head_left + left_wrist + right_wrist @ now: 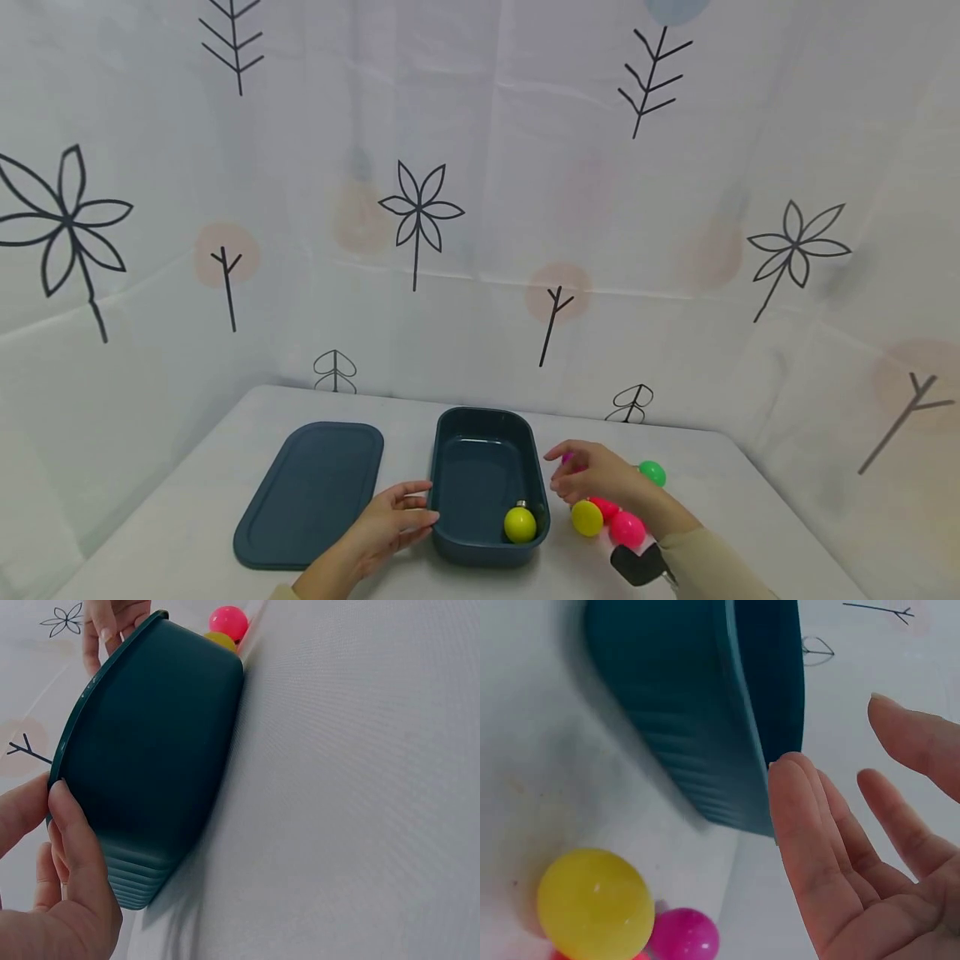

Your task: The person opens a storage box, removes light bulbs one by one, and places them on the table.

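Note:
A dark teal rectangular container (pixel 480 552) stands in the middle of the table. One yellow bauble (pixel 520 524) with a small cap lies inside it, at the near right corner. My left hand (pixel 393 521) touches the container's left rim with thumb and fingertips, the fingers only loosely bent. Just off the right rim, my right hand (pixel 600 475) hovers with its fingers spread and nothing in them. Below and around it lie another yellow bauble (pixel 596 904), a magenta bauble (pixel 684 934), a pink bauble (pixel 627 529), a red bauble (pixel 603 507) and a green bauble (pixel 652 473).
To the left of the container, a flat dark teal lid (pixel 318 492) rests on the white table (pixel 202 517). Behind the table hangs a pale curtain (pixel 480 275) printed with plant drawings. A black object (pixel 637 565) shows beside the right sleeve.

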Demonstrator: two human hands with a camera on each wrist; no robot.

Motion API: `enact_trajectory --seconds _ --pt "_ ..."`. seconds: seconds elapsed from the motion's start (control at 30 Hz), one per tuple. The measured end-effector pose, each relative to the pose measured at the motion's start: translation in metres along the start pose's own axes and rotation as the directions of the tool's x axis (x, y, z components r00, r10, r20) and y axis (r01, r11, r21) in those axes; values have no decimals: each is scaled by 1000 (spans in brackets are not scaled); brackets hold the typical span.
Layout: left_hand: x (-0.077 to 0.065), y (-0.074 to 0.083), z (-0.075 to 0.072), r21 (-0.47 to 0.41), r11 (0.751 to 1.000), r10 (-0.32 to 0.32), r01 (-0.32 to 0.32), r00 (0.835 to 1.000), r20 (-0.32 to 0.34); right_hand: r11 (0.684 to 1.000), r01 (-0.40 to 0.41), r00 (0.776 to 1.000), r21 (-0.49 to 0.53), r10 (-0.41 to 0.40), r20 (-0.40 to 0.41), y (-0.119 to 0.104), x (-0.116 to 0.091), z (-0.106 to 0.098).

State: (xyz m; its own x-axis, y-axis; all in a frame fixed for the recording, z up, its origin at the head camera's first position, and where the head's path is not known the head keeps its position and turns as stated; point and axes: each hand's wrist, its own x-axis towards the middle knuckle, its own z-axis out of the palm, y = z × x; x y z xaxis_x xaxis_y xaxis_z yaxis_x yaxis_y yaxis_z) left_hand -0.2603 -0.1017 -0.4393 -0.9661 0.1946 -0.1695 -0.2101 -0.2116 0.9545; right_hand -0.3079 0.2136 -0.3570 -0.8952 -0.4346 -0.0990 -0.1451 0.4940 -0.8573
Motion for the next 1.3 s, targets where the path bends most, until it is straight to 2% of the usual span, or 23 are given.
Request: enact_trajectory --seconds 0.37,0.73,1.0,1.17,1.3 --pt "1 0 0 2 1000 -3 3 1000 -5 995 18 983 96 -35 179 -14 19 13" --pt "1 -1 -1 0 1000 6 -6 1000 6 998 -56 967 14 51 249 -29 30 36" --pt "1 1 0 3 1000 -9 9 1000 -3 1000 -21 965 10 17 263 -26 39 51" --pt "-1 3 1 12 1000 -22 22 1000 -10 994 -13 965 -106 40 258 -24 45 56" --pt "-1 2 1 8 1000 -24 24 1000 -8 972 -16 954 -234 85 287 -28 51 57"
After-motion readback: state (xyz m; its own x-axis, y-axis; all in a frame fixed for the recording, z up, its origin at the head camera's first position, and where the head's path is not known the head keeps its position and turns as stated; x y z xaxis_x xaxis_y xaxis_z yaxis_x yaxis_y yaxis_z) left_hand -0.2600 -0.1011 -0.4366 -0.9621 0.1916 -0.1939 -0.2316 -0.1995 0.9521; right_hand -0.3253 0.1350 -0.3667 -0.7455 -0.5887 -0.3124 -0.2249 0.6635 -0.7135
